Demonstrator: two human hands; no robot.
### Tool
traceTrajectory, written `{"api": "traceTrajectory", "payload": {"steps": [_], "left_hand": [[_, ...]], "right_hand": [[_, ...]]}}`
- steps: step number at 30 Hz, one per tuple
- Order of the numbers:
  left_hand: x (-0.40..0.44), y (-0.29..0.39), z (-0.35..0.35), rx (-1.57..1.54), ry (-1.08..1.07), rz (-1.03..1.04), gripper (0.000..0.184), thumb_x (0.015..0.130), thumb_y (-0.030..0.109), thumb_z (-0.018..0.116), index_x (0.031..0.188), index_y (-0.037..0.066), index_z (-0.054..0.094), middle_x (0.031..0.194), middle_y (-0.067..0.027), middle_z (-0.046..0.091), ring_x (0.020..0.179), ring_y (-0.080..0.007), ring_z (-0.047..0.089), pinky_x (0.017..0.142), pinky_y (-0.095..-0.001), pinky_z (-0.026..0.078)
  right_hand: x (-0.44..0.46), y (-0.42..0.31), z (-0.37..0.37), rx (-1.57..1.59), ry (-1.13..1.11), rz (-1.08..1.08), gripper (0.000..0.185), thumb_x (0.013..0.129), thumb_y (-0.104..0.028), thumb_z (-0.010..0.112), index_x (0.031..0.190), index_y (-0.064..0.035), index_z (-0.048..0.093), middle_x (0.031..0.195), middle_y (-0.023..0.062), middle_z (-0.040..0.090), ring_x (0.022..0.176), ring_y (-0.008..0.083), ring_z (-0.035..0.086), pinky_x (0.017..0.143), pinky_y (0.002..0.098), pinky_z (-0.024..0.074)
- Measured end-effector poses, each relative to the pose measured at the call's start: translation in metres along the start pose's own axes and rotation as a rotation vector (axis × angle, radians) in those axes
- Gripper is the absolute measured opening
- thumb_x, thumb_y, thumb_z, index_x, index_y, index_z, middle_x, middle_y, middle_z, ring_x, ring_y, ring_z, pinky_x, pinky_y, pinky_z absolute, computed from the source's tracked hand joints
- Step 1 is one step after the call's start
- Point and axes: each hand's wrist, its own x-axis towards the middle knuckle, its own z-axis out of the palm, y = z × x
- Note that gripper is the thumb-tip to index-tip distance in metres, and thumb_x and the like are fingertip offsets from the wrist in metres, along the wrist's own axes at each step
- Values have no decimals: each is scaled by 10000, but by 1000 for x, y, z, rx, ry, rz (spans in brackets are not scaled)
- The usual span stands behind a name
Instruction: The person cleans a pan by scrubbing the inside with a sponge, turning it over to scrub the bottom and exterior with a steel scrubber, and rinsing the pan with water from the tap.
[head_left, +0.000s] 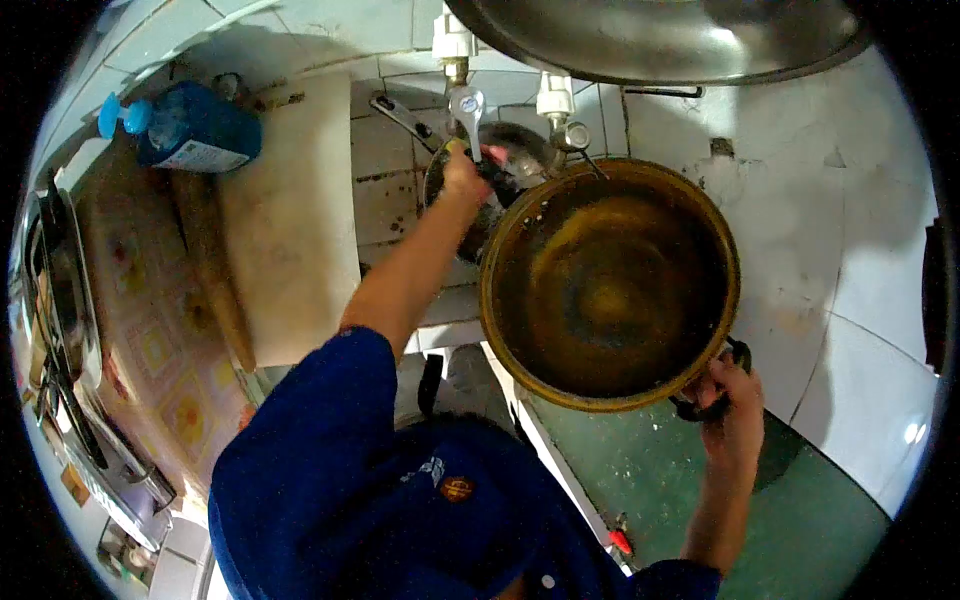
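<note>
A large round pot (610,290) with a brown, stained inside is tilted so its opening faces me. At its lower right rim, my right hand (730,390) is closed around the black handle. My left hand (468,175) reaches to the pot's upper left side, below the tap (468,105); its fingers are partly hidden and what they hold is unclear. Behind that hand lies a dark pan (520,145) with a handle pointing to the upper left. A second tap (573,135) stands just above the pot's rim.
A blue pump bottle (200,128) stands at upper left beside a pale board (290,230). A big metal vessel (680,35) overhangs the top. Utensils and dishes (70,330) crowd the far left. A green surface (620,480) with a small red item (621,541) lies below the pot.
</note>
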Motion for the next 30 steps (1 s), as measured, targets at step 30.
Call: {"api": "traceTrajectory", "payload": {"steps": [30], "left_hand": [[35, 8, -22, -153, -67, 59, 266, 988, 236, 381, 1071, -4, 460, 822, -167, 553, 722, -291, 586, 659, -424, 539]], "right_hand": [[-12, 21, -7, 86, -26, -27, 105, 761, -109, 608, 806, -53, 531, 584, 23, 505, 514, 136, 488, 581, 293, 460]]}}
